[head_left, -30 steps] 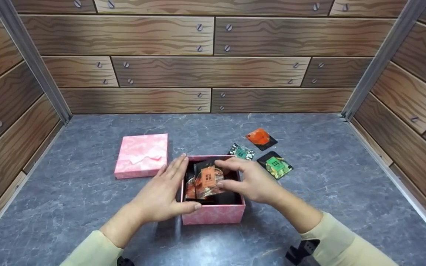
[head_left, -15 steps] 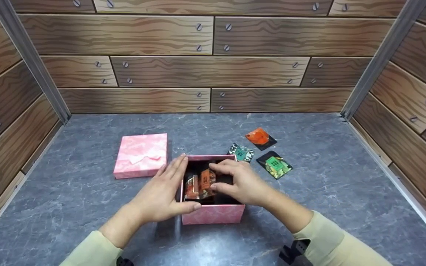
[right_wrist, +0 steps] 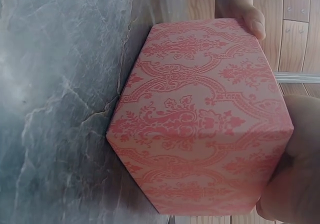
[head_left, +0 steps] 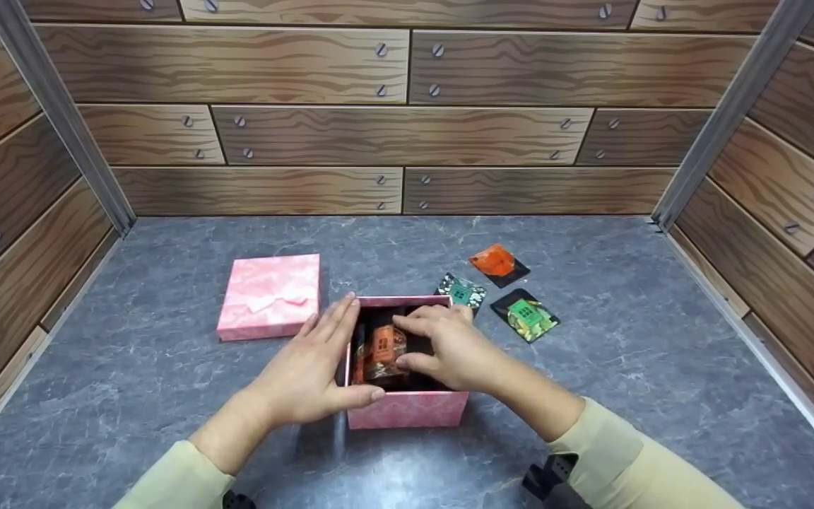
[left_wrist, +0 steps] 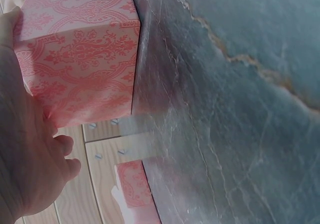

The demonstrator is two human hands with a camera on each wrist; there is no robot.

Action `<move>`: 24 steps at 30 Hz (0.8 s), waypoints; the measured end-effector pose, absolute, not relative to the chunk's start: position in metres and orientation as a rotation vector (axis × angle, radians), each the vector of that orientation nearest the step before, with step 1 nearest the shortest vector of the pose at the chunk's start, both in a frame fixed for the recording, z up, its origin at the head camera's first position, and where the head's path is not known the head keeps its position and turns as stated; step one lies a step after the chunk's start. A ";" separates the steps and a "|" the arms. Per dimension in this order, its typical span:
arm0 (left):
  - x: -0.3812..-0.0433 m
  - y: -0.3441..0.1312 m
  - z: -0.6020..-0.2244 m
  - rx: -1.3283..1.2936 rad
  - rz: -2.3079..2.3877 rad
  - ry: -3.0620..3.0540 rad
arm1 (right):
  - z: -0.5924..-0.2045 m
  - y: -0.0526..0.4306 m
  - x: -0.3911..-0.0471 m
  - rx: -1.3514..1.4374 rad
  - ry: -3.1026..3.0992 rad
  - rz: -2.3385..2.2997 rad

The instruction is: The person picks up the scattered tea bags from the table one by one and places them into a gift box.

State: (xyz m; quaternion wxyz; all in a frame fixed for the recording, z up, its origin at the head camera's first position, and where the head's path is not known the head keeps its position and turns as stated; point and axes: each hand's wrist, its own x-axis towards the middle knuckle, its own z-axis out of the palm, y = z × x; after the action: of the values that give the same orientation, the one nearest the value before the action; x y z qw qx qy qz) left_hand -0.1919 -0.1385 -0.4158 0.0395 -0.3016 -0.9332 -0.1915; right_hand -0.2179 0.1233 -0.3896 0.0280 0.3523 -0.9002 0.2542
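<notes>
Left hand (head_left: 314, 371), straight-fingered, rested against the box (head_left: 407, 411); right hand (head_left: 458, 350), nearer, pinched the packet (head_left: 384, 346) inside by its right edge, its long axis running toward the tabletop's (head_left: 612, 304) far edge.

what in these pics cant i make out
Head: part of the inside of the pink patterned cardboard box, hidden by the right grip.
Head: lettering on the green-and-black square packet, too small.
Left wrist: pink lid with a bow, cut by the bottom edge.
Wrist views: the box's inside, hidden behind its walls.
</notes>
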 end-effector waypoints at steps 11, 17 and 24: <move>-0.192 -0.139 -0.416 -0.934 -0.601 -2.851 | -0.388 0.116 -0.219 1.142 -2.816 0.581; -0.192 -0.139 -0.417 -0.931 -0.607 -2.848 | -0.386 0.115 -0.219 1.150 -2.859 0.521; -0.193 -0.139 -0.417 -0.935 -0.596 -2.836 | -0.385 0.115 -0.219 1.145 -2.875 0.498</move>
State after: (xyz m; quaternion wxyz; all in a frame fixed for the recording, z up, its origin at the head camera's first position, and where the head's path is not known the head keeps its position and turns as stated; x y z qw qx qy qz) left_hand -0.1930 -0.1389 -0.4173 0.0482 -0.3068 -0.9302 -0.1956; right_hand -0.2194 0.1145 -0.3849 0.0036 0.3654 -0.9172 0.1589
